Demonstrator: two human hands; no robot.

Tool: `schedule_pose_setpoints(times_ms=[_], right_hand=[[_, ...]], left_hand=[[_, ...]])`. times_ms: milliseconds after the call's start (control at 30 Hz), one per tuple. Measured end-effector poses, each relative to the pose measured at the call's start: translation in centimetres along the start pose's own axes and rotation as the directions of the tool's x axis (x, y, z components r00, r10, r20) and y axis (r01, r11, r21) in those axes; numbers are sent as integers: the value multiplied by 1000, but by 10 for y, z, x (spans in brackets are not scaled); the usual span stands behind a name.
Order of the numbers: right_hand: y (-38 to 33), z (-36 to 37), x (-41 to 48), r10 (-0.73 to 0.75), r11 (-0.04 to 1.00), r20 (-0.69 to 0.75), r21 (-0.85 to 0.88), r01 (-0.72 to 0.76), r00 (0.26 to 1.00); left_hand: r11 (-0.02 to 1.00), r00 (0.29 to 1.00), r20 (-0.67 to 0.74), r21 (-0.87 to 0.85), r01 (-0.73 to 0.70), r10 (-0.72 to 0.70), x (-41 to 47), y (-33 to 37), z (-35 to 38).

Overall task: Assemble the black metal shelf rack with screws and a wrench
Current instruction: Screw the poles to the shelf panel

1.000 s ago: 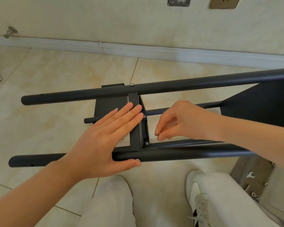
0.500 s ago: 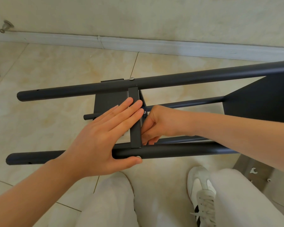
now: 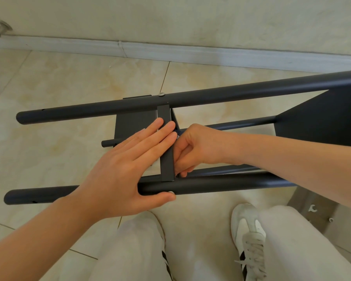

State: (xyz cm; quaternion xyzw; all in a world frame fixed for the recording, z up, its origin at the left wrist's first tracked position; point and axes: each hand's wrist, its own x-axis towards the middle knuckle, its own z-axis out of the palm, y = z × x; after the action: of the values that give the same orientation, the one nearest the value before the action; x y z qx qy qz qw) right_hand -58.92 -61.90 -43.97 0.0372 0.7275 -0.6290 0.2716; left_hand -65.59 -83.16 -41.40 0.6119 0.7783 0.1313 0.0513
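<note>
Black shelf rack (image 3: 241, 93) lies on its side on the tile floor (image 3: 49, 88), close to the skirting. Left grip (image 3: 120, 175) is wide: straight fingers press on the flat crossbar (image 3: 167, 165), thumb under the near tube (image 3: 221, 185) beside a screw head (image 3: 171, 192). Right grip (image 3: 193, 151) is curled behind the crossbar; whether it holds anything, cannot tell. Wrench (image 3: 312, 208) lies lower right, well apart.

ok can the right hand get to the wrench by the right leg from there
Probably yes. The wrench lies uncovered outside the rack, beside the right leg. The right hand is between the tubes, fingers curled at the crossbar, so it must first lift out over the near tube.
</note>
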Motion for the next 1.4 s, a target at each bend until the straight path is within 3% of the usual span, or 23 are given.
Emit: schedule_pose_setpoints(times_ms=[467,967,1400], right_hand=[[5,-5,4,101,988,126,107,-114,987],[5,-8,14,311,915,338,148,-376,888],[10,-13,18,321,912,344,140,-386,882]], left_hand=[[1000,1000,1,-7,-2,2,0,0,0],[1000,1000,16,-5,11,-11,0,0,-1],[1000,1000,17,3,3,-3,0,0,-1]])
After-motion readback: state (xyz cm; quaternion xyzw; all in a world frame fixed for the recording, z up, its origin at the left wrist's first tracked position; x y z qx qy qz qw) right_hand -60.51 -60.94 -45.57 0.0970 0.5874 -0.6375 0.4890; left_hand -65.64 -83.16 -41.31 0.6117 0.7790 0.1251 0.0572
